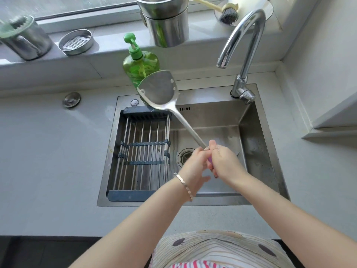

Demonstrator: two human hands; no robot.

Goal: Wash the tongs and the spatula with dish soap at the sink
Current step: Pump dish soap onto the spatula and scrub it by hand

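Note:
A steel spatula (158,90) with a purple handle is held above the sink (257,151), its blade raised towards the back left in front of the green dish soap bottle (139,63). My right hand (224,161) grips the purple handle. My left hand (195,167), with a bracelet on the wrist, closes around the same handle just beside it. The faucet (245,47) arches over the back right of the basin with no water running. No tongs are visible.
A blue-framed metal drying rack (143,151) fills the sink's left half; the drain (185,154) lies beside it. On the window sill stand steel canisters (166,22), a round tin (76,42), a lidded cup (23,37) and a dish brush (228,14). Grey counter surrounds the sink.

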